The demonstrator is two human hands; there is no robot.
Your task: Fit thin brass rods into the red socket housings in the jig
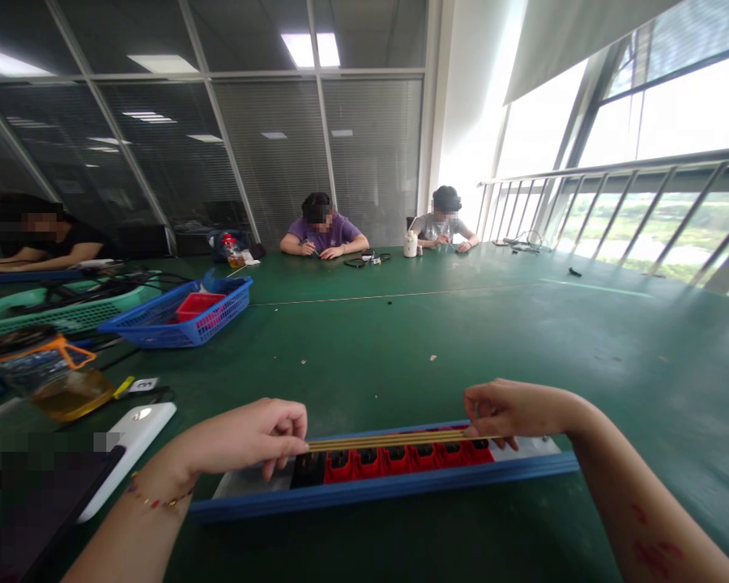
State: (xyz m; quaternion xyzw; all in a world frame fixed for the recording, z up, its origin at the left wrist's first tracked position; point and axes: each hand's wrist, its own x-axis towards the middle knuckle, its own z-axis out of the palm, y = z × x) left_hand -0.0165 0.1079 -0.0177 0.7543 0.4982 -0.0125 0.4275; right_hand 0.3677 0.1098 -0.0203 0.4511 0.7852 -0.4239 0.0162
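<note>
My left hand (pixel 270 429) and my right hand (pixel 501 411) pinch the two ends of a bundle of thin yellowish strips (pixel 385 440). The strips stretch nearly level between them, above a long blue-edged fixture (pixel 382 487) lying crosswise on the green table. A row of several red holders (pixel 368 465) with black pieces fills its middle. At the row's left end sits a black block (pixel 308 473). Bare greyish plates show at both ends of the fixture, beneath my hands. Whether the strips touch the holders I cannot tell.
A blue basket (pixel 139 330) holding a red tray (pixel 200 307) stands to the left, beside a green basket (pixel 97 305) of dark cables. Nearer are an amber-bottomed container (pixel 73 397) and a white device (pixel 137 429). Several people sit across the table, near a white bottle (pixel 411 244).
</note>
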